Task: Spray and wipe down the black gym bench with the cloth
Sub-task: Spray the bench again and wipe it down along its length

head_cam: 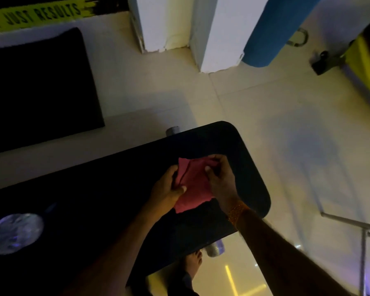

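At the bottom centre a bare foot stands on the pale tiles, just beside the black gym bench, which runs from the left edge to mid-frame. A clear, blurred bottle-like thing lies on the bench at lower left. Over the bench's rounded end both hands hold the red cloth. The left hand pinches its left edge and the right hand pinches its upper right. I cannot tell if the cloth touches the pad. Further off, a black mat lies at upper left. A blue roll leans by white pillars along the top.
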Demonstrator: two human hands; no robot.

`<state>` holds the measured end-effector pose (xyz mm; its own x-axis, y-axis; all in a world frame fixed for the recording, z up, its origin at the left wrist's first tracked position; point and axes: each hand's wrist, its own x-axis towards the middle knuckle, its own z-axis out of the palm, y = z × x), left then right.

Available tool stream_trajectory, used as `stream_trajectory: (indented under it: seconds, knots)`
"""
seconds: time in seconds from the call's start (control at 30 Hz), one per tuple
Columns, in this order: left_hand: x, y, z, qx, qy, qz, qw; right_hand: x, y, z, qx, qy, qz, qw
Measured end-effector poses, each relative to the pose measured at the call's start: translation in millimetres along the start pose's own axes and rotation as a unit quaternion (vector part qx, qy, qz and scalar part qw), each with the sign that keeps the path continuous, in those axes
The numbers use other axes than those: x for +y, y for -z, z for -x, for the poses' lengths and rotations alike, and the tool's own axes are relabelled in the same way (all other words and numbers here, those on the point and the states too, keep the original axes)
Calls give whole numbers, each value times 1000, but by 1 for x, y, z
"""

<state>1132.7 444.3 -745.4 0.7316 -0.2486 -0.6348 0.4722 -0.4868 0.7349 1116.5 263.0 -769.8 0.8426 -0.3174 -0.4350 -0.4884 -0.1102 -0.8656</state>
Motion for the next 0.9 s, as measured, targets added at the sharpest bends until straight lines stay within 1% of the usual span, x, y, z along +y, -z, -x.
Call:
stream_trajectory:
  seconds: [0.07, 0.17, 0.23, 0.27, 0.3, 0.33, 0.37, 0.4, 0.47, 0.5, 0.53, 0.63, 0.7, 0.8, 0.83, 0.9]
  knots:
    - [19, -14, -23, -1, -27, -22, 999, 0, 18, -19, 49, 17, 18, 999]
    - [44, -28, -65, -37, -77, -32, 996, -2, 43, -52, 138, 39, 33, 989]
    - [48, -32, -90, -32, -109, -73, 991, 1, 54, -74, 176, 12, 88, 980]
    - [46, -30, -100, -7, -129, -128, 983, 5, 56, -82, 195, 3, 145, 970]
    - [41, -26, -108, 26, -151, -205, 967, 11, 55, -87, 207, 10, 218, 954]
    - [34, -19, -115, 48, -171, -287, 941, 17, 50, -89, 203, 32, 288, 935]
    - [26, -12, -123, 45, -182, -360, 914, 25, 42, -90, 180, 59, 345, 919]
    - [18, -4, -130, 15, -185, -423, 887, 34, 33, -91, 147, 79, 386, 907]
    - [4, 8, -143, -73, -174, -520, 833, 54, 13, -95, 88, 77, 432, 894]
    - [-2, 9, -148, -103, -164, -548, 814, 64, 4, -97, 79, 67, 450, 887]
    - [-8, 8, -151, -117, -157, -560, 805, 72, -3, -99, 84, 59, 465, 879]
    - [-20, -2, -157, -107, -148, -559, 809, 82, -12, -114, 119, 57, 485, 865]
    - [-25, -5, -160, -100, -151, -549, 816, 77, -13, -129, 138, 53, 476, 867]
    - [-28, -2, -162, -98, -161, -545, 817, 68, -21, -141, 166, 32, 455, 874]
    - [-28, -2, -161, -100, -158, -544, 818, 67, -21, -138, 150, 50, 463, 872]
    - [-25, -2, -160, -104, -153, -549, 815, 66, -11, -133, 81, 116, 511, 848]
